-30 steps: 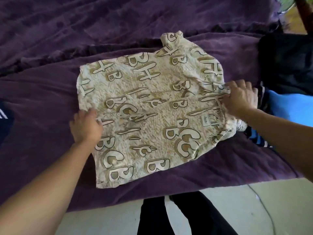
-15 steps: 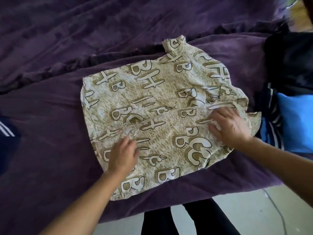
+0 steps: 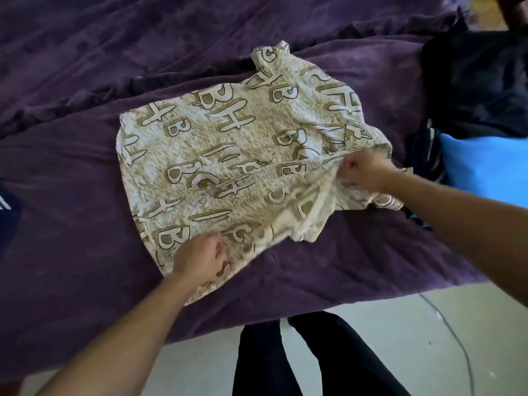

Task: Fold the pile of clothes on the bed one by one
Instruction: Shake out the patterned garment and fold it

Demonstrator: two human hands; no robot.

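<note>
A cream shirt printed with tan letters lies spread on the purple bed, near the middle of the view. The left hand, at about 6 o'clock of the shirt, has its fingers curled and pinches the cloth near the near edge. The right hand, at about 3 o'clock, pinches a bunch of fabric, which rises into ridges that run between the two hands. The pile waits at the bed's 3 o'clock side: a dark garment at 2 o'clock, a bright blue garment below it, and a striped piece just beside the shirt. A navy garment shows at 9 o'clock. Black trousers stand at 6 o'clock on the pale floor, where a thin cable runs.
</note>
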